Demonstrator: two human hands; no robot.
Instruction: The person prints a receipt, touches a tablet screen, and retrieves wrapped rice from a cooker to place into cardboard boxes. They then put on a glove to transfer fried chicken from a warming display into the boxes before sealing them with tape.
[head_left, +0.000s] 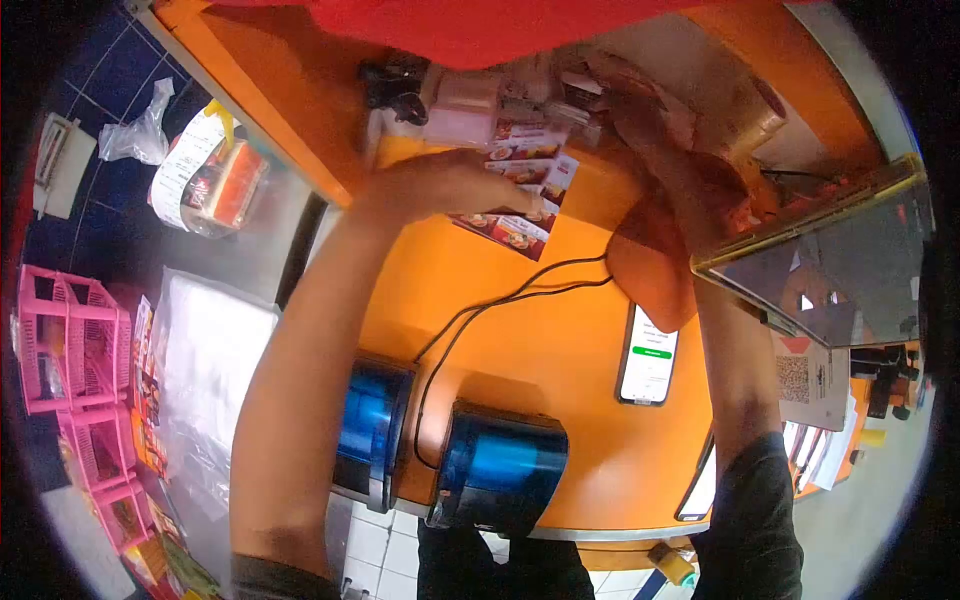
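My left hand (455, 190) holds a printed leaflet (525, 235) with food pictures above the orange counter, a thumb or finger across its face. My right hand (635, 105) reaches to the back of the counter, near a small pale stack (583, 88) among clear plastic items. Its fingers are blurred and in shade, so I cannot make out a grip. Below my right wrist is a reddish-brown rounded thing (650, 250), overlapping the top of a lit phone (646, 365). Pink-white boxes (465, 105) stand behind the leaflet.
Two blue-and-black devices (500, 465) sit at the near edge, with black cables (490, 305) running across the orange counter (590, 440). A clear panel (830, 265) stands at right. Pink baskets (75, 340) and a plastic-wrapped white stack (215, 350) are at left.
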